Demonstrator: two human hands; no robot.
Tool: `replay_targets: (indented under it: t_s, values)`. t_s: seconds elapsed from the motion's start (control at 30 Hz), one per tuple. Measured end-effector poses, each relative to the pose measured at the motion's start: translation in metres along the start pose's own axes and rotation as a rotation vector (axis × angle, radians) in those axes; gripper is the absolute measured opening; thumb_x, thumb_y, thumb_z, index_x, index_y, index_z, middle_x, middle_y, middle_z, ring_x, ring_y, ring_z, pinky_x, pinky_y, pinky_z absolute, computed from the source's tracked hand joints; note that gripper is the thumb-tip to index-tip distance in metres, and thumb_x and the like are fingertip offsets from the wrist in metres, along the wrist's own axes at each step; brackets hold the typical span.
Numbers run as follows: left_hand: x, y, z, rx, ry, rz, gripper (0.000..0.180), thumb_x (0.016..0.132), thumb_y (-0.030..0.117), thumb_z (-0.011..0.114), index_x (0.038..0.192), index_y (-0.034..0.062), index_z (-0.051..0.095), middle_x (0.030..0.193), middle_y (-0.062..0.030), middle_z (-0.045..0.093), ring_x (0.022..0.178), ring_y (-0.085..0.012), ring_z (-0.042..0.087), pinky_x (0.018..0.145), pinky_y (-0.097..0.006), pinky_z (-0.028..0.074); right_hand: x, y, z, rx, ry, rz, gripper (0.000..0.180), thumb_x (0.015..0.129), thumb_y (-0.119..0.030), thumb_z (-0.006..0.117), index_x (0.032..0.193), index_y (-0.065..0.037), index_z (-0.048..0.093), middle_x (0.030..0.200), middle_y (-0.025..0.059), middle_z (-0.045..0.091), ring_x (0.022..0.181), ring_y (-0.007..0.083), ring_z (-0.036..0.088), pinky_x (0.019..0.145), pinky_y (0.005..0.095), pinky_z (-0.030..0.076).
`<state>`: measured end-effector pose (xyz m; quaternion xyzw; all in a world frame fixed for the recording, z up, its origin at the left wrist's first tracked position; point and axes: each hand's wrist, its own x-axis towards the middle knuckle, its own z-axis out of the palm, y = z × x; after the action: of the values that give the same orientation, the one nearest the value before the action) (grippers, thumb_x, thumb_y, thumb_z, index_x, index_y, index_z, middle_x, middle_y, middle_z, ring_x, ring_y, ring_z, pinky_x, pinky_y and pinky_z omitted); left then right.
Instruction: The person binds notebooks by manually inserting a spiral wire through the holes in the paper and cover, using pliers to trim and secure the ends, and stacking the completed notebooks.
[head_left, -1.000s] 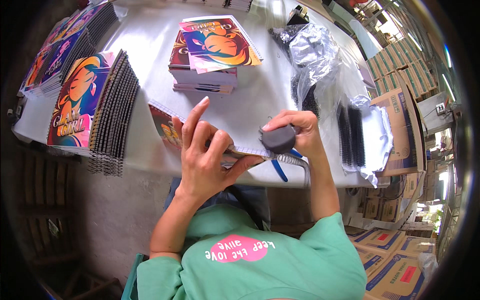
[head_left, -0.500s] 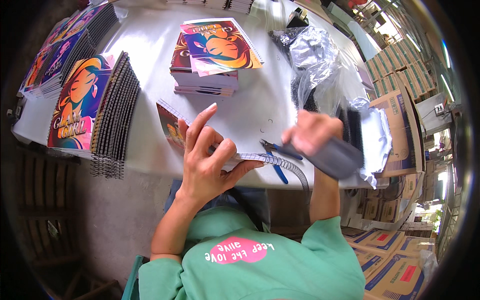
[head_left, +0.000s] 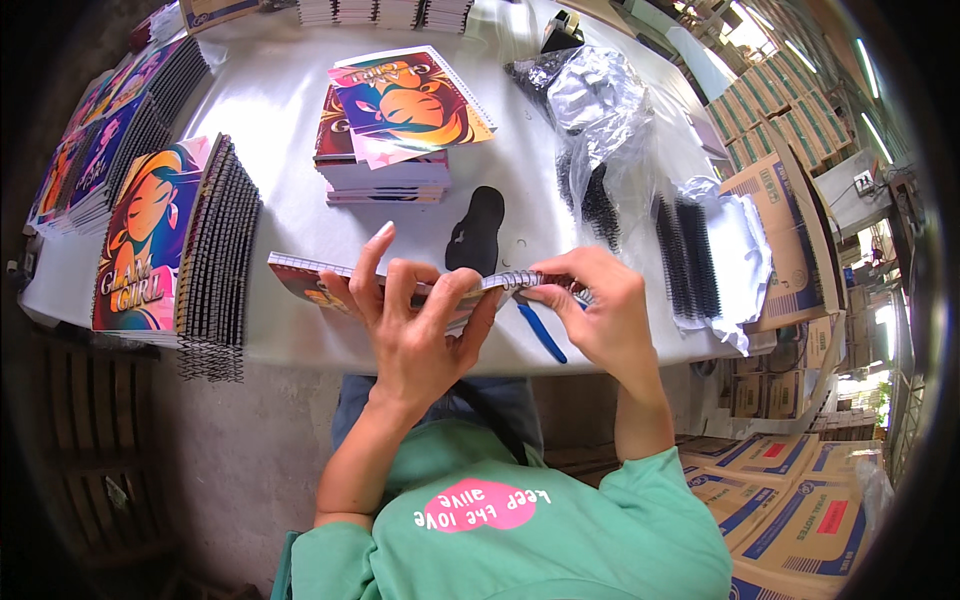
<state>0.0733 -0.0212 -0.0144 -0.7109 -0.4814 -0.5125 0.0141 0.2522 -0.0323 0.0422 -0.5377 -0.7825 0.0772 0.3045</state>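
Note:
My left hand (head_left: 415,325) grips an upright notebook (head_left: 296,280) near the table's front edge, thumb and fingers at its right end. A thin spiral coil (head_left: 515,280) sticks out from the notebook's right end. My right hand (head_left: 600,310) pinches this coil between thumb and fingers, close beside the left hand. Just beyond the hands a flat black sole-shaped piece (head_left: 477,232) lies on the table. Under the coil lie blue-handled cutters (head_left: 541,332), their jaws partly hidden by the right hand.
A pile of notebooks (head_left: 388,180) with loose covers stands beyond my hands. Bound notebooks (head_left: 150,240) are stacked at the left. Black coils (head_left: 688,258) and a clear plastic bag (head_left: 600,100) lie at the right, beside cardboard boxes (head_left: 785,240).
The dark piece has left my right hand and now lies on the table. That hand has moved left and taken hold of the coil. The notebook has shifted slightly left.

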Motion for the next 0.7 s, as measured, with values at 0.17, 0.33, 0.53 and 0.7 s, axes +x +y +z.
replay_targets:
  t_s: [0.17,0.33,0.53,0.7]
  values:
    - [0.000,0.001,-0.002,0.000,-0.031,-0.010,0.023,0.068,0.027,0.077,0.089,0.0259,0.069,0.080,-0.0011,0.044,0.112,-0.0295,0.041,0.105,-0.054,0.004,-0.002,0.002,0.005,0.408,0.038,0.193,0.015,0.080,-0.016,0.070,0.089,-0.004,0.066,0.080,0.0111,0.064,0.065,0.0217,0.060,0.058,0.0300,0.048]
    - [0.000,0.005,-0.002,-0.011,-0.005,-0.036,0.020,0.068,0.026,0.078,0.086,0.0278,0.068,0.084,-0.0009,0.048,0.116,-0.0297,0.040,0.104,-0.056,0.005,0.002,0.007,-0.004,0.263,-0.034,0.077,0.014,0.074,-0.009,0.075,0.086,-0.005,0.068,0.081,0.0064,0.063,0.067,0.0181,0.059,0.057,0.0284,0.047]
    - [0.000,0.002,0.000,0.018,-0.031,0.014,0.017,0.070,0.029,0.077,0.082,0.0246,0.066,0.079,0.0044,0.053,0.120,-0.0297,0.039,0.103,-0.059,0.002,-0.005,0.012,0.007,0.248,0.189,-0.006,0.016,0.072,-0.002,0.073,0.087,-0.006,0.067,0.083,0.0076,0.063,0.067,0.0170,0.059,0.056,0.0276,0.047]
    - [-0.001,0.002,0.001,0.036,0.007,0.043,0.021,0.067,0.031,0.079,0.084,0.0221,0.068,0.076,0.0036,0.053,0.117,-0.0276,0.042,0.105,-0.058,0.001,-0.002,0.004,0.001,0.319,0.053,-0.030,0.025,0.072,0.000,0.072,0.095,-0.007,0.066,0.089,0.0089,0.061,0.066,0.0179,0.059,0.056,0.0286,0.047]
